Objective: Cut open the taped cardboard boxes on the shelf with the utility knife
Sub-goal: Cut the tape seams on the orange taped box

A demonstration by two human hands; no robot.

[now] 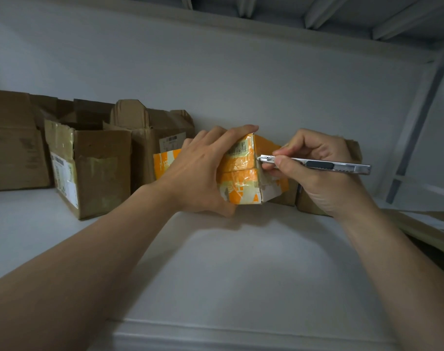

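Left hand (203, 173) is gripping the orange taped box (243, 171); right hand (319, 171) is pinching the utility knife (317, 165), its tip touching the box's right edge.

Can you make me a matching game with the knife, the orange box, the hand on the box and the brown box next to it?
Things:
1. utility knife
2. orange box
3. left hand
4. brown box

Descriptions:
A. top open, standing left of the orange box
B. silver, held in the right hand
C. wrapped in shiny tape
D. gripping the orange box

Pairs: 1-B, 2-C, 3-D, 4-A
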